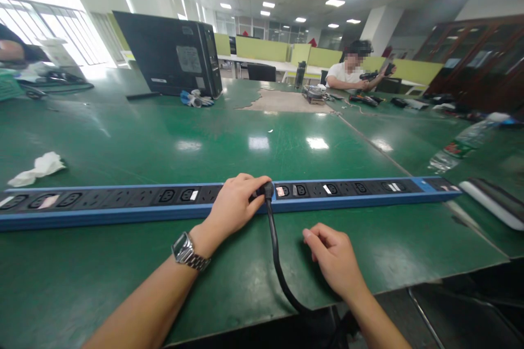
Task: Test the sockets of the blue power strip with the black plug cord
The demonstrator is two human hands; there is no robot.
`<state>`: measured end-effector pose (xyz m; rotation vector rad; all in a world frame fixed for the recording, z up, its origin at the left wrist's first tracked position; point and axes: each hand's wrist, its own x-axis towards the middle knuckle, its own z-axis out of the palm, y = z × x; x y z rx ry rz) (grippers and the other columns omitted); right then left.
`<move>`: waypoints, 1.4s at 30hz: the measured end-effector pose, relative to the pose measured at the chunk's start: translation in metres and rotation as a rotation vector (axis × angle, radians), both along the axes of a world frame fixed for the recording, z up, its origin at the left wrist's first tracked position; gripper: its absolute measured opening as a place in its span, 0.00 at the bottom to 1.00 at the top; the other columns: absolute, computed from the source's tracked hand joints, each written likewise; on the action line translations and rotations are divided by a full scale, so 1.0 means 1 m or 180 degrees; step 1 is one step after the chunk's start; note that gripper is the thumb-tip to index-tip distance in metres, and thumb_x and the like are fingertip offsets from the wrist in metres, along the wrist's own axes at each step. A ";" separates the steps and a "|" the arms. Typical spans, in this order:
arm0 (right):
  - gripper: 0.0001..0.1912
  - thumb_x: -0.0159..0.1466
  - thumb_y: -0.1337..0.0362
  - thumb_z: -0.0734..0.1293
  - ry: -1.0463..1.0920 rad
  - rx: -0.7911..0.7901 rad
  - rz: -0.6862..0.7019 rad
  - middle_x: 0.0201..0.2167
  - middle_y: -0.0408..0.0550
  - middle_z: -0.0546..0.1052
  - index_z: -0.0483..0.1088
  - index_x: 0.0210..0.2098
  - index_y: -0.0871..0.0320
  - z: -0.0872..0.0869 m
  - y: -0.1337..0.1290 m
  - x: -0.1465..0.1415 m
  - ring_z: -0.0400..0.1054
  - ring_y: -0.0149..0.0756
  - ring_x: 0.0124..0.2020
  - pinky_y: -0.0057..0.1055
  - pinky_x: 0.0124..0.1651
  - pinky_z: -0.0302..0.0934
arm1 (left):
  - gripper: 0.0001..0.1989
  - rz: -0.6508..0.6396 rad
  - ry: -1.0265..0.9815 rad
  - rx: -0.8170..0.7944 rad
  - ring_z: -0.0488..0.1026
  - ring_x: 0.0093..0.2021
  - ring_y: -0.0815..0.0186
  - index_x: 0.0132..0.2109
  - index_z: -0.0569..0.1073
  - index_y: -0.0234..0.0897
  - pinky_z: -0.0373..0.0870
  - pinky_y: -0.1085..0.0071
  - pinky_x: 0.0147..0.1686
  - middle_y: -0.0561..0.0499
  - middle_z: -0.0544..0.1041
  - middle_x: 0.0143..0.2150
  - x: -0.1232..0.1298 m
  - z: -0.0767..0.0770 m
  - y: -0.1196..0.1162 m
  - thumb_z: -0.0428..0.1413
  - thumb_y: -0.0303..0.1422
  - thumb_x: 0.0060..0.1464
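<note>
A long blue power strip (147,211) with black sockets lies across the green table. At its middle, my left hand (237,204) grips the black plug (268,191) of a thick power cord (275,251). The plug sits at the strip's sockets; how deep it is in, I cannot tell. From there the cord hangs down over the table's near edge. My right hand (333,256) is to the right of the cord, apart from it, with its fingers curled and nothing visible in them. White and pinkish labels are stuck beside several sockets.
Beyond the strip stand a black computer tower (172,60) and blue-grey gloves (196,99). Crumpled tissue (39,169) lies at left. A plastic bottle (462,144) and a black-and-white object (493,204) lie at right. A person (352,71) sits across the table; another person's arm shows far left.
</note>
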<state>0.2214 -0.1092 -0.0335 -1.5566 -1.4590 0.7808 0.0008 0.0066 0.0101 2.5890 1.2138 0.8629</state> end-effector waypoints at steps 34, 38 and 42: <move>0.22 0.63 0.54 0.63 0.2247 -0.1276 -0.0605 0.03 0.36 0.56 0.64 0.17 0.58 0.060 0.054 0.028 0.46 0.23 0.05 0.20 0.10 0.42 | 0.37 0.0256 0.0419 0.0234 0.72 0.54 0.54 0.66 0.59 0.40 0.64 0.54 0.55 0.45 0.77 0.54 0.000 -0.010 -0.004 0.61 0.41 0.52; 0.23 0.65 0.55 0.61 0.2442 -0.1442 -0.0535 0.03 0.36 0.56 0.63 0.16 0.58 0.059 0.058 0.030 0.46 0.23 0.04 0.20 0.09 0.43 | 0.36 0.0282 0.0459 0.0261 0.72 0.54 0.55 0.65 0.60 0.40 0.64 0.55 0.56 0.45 0.77 0.54 0.001 -0.011 -0.004 0.60 0.42 0.53; 0.24 0.65 0.56 0.61 0.2263 -0.1523 -0.0597 0.03 0.36 0.55 0.63 0.16 0.58 0.061 0.059 0.032 0.46 0.24 0.04 0.21 0.09 0.44 | 0.35 0.0287 0.0499 0.0304 0.72 0.53 0.55 0.65 0.60 0.40 0.65 0.56 0.56 0.45 0.77 0.54 0.001 -0.011 -0.005 0.60 0.42 0.53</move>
